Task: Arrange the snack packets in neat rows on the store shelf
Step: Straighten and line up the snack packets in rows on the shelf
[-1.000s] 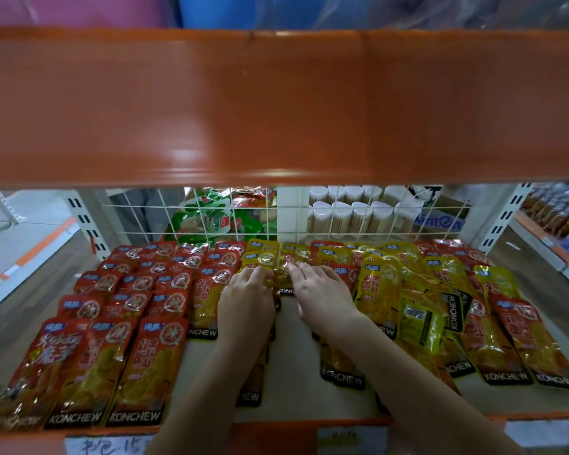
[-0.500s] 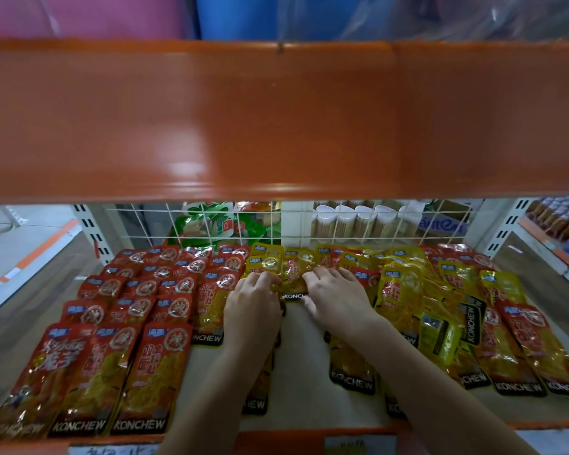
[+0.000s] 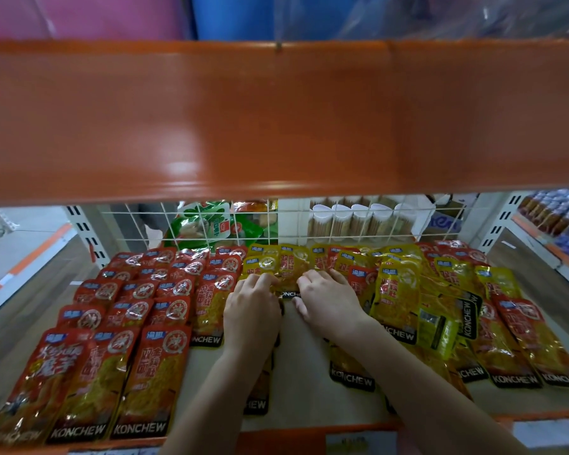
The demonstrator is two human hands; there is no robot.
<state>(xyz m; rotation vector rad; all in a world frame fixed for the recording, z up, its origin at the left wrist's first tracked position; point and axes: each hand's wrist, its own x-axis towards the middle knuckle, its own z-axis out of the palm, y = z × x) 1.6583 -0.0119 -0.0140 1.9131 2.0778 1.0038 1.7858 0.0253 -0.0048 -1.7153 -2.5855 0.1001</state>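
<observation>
Both hands on yellow packet mid-shelf, fingers curled over its lower edge: left hand, right hand. Red packets in neat rows left of left hand; yellow heap right of right hand, jumbled. Packets likely light, floppy, slick film; pinch the edge seams, slide flat on shelf.

Glossy orange shelf beam overhead, white wire grid behind, grey floor.
</observation>
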